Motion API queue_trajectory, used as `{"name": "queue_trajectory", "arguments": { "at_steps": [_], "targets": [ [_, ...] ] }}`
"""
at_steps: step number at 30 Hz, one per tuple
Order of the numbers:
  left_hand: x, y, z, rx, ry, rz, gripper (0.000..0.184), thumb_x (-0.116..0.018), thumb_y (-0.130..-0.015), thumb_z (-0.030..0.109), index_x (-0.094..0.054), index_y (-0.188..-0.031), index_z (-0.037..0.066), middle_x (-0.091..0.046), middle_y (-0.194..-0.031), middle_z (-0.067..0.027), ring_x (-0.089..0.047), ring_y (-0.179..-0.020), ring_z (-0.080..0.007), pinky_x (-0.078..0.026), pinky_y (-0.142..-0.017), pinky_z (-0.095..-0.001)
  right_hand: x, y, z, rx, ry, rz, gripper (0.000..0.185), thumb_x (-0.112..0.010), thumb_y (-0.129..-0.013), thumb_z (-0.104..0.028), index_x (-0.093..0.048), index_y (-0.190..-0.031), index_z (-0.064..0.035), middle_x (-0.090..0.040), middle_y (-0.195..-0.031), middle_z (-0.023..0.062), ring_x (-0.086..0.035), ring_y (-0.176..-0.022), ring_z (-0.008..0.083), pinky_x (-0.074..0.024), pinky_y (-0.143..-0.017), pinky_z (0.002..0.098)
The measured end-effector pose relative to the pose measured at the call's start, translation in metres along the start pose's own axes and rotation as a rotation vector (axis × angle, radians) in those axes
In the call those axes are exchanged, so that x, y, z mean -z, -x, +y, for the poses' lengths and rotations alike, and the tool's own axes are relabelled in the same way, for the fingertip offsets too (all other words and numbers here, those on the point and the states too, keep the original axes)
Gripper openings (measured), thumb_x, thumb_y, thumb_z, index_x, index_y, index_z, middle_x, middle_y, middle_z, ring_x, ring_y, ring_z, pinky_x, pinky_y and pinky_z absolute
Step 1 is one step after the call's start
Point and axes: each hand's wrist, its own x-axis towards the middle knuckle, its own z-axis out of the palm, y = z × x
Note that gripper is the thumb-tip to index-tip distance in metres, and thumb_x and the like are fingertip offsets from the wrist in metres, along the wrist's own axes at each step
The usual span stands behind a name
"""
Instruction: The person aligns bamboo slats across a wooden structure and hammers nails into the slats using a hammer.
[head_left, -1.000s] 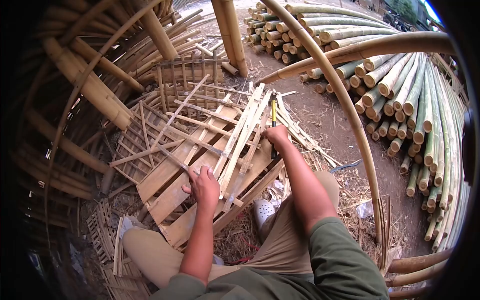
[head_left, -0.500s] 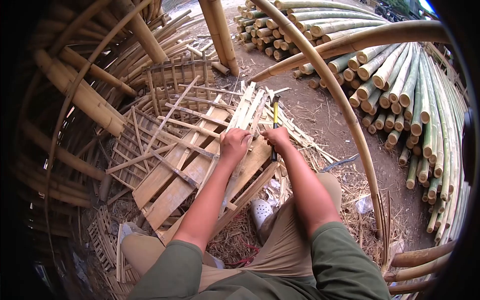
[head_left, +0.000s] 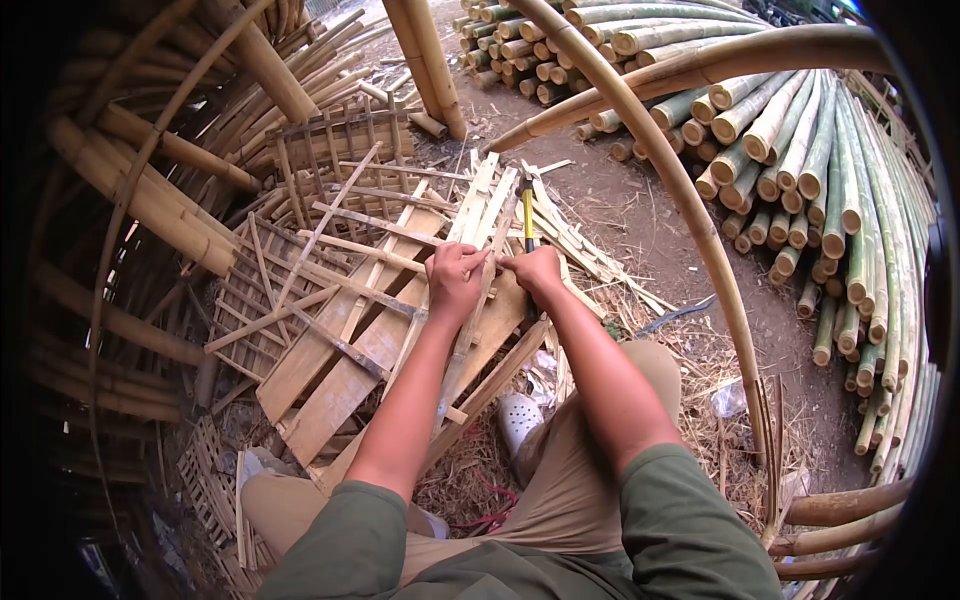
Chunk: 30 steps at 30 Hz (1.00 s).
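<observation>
My left hand (head_left: 456, 280) is closed above the wooden slats, its fingertips pinched together beside a long thin strip (head_left: 478, 318). Whatever sits in that pinch is too small to make out. Close by on the right, my right hand (head_left: 536, 272) is curled around a hammer (head_left: 529, 222) with a yellow and black handle, its head pointing away from me. The right thumb and forefinger almost meet the left fingertips. Under both hands lies a frame of wide wooden boards (head_left: 350, 395) crossed by narrow slats.
Pale split strips (head_left: 590, 262) are heaped beyond the boards. A curved bamboo pole (head_left: 690, 215) arches on the right, with stacked bamboo poles (head_left: 800, 170) behind it. A lattice panel (head_left: 340, 150) leans at the back. Shavings (head_left: 700, 385) litter the ground by my knee.
Both hands have shifted slightly left and away from me, and the hammer has moved along with the right hand. The whole view has also drifted a little left.
</observation>
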Motion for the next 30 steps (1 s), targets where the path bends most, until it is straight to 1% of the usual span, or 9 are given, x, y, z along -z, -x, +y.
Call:
{"name": "queue_trajectory", "arguments": {
  "at_steps": [1, 2, 7, 9, 12, 18, 20, 28, 30],
  "targets": [
    [-0.002, 0.0, -0.003, 0.004, -0.01, -0.008, 0.024, -0.073, -0.083, 0.008, -0.078, -0.105, 0.014, -0.071, -0.091, -0.0037, -0.061, -0.102, -0.0226, -0.043, -0.09, -0.0383, -0.001, 0.003, -0.004, 0.001, -0.01, 0.014, 0.042, -0.092, -0.068, -0.025, -0.059, -0.06, -0.0009, -0.057, -0.058, 0.005, -0.046, -0.049, 0.013, -0.0377, -0.047, 0.0351],
    [-0.003, 0.001, -0.006, 0.009, -0.021, -0.015, 0.024, -0.074, -0.082, 0.01, -0.078, -0.105, 0.015, -0.071, -0.09, -0.0025, -0.06, -0.104, -0.022, -0.042, -0.091, -0.0385, -0.001, 0.005, -0.007, -0.004, 0.027, 0.013, 0.043, -0.093, -0.067, -0.027, -0.059, -0.062, 0.0007, -0.061, -0.063, 0.008, -0.052, -0.053, 0.0149, -0.0422, -0.05, 0.0362],
    [-0.012, 0.001, -0.012, 0.065, -0.006, -0.022, 0.023, -0.077, -0.08, 0.015, -0.079, -0.103, 0.016, -0.072, -0.093, -0.0024, -0.06, -0.104, -0.0237, -0.042, -0.092, -0.0394, -0.007, 0.001, -0.007, 0.031, 0.121, 0.047, 0.047, -0.093, -0.065, -0.031, -0.062, -0.067, 0.0038, -0.069, -0.074, 0.0159, -0.063, -0.062, 0.0206, -0.0511, -0.058, 0.0383],
    [-0.012, 0.001, -0.012, 0.098, 0.006, -0.043, 0.022, -0.077, -0.08, 0.017, -0.079, -0.102, 0.016, -0.073, -0.095, -0.0021, -0.059, -0.105, -0.0239, -0.042, -0.093, -0.0397, -0.01, 0.001, -0.005, 0.036, 0.165, 0.092, 0.053, -0.095, -0.062, -0.034, -0.067, -0.074, 0.0093, -0.072, -0.081, 0.0235, -0.072, -0.075, 0.0308, -0.0551, -0.067, 0.0413],
    [-0.008, -0.003, -0.003, 0.032, -0.052, -0.068, 0.021, -0.079, -0.079, 0.019, -0.079, -0.1, 0.016, -0.074, -0.096, -0.0003, -0.058, -0.106, -0.023, -0.041, -0.094, -0.0395, -0.008, 0.005, -0.006, 0.053, 0.143, 0.09, 0.051, -0.094, -0.064, -0.032, -0.068, -0.076, 0.0099, -0.072, -0.084, 0.0246, -0.073, -0.078, 0.0317, -0.0556, -0.068, 0.0411],
    [-0.006, -0.008, 0.004, 0.068, -0.063, -0.09, 0.021, -0.082, -0.077, 0.023, -0.081, -0.098, 0.02, -0.075, -0.095, 0.0016, -0.055, -0.105, -0.0209, -0.039, -0.095, -0.0375, -0.013, -0.01, 0.001, -0.011, 0.098, 0.035, 0.052, -0.094, -0.063, -0.032, -0.068, -0.079, 0.0108, -0.072, -0.084, 0.0242, -0.073, -0.077, 0.0304, -0.0559, -0.066, 0.0403],
    [0.0, -0.012, 0.006, 0.104, -0.067, -0.162, 0.022, -0.082, -0.076, 0.023, -0.081, -0.099, 0.021, -0.075, -0.096, 0.0008, -0.055, -0.104, -0.0208, -0.039, -0.095, -0.0377, -0.012, -0.01, 0.003, -0.003, 0.101, 0.033, 0.052, -0.094, -0.063, -0.032, -0.068, -0.079, 0.0107, -0.072, -0.082, 0.0238, -0.073, -0.076, 0.0303, -0.0557, -0.066, 0.0405],
    [-0.016, -0.015, -0.014, 0.193, 0.028, -0.099, 0.026, -0.083, -0.075, 0.026, -0.081, -0.1, 0.02, -0.075, -0.089, -0.0005, -0.055, -0.099, -0.0218, -0.041, -0.089, -0.0368, -0.003, 0.0, -0.009, -0.05, 0.106, -0.007, 0.05, -0.094, -0.064, -0.03, -0.067, -0.077, 0.0101, -0.072, -0.081, 0.022, -0.072, -0.074, 0.0288, -0.055, -0.065, 0.04],
    [-0.016, -0.014, -0.017, 0.207, 0.045, -0.104, 0.028, -0.083, -0.075, 0.024, -0.08, -0.103, 0.021, -0.075, -0.088, -0.0009, -0.054, -0.097, -0.0204, -0.041, -0.09, -0.0356, -0.004, 0.0, -0.008, -0.036, 0.092, -0.011, 0.051, -0.094, -0.065, -0.031, -0.065, -0.078, 0.0092, -0.07, -0.08, 0.0171, -0.064, -0.064, 0.0202, -0.0511, -0.056, 0.0368]
  ]
}}
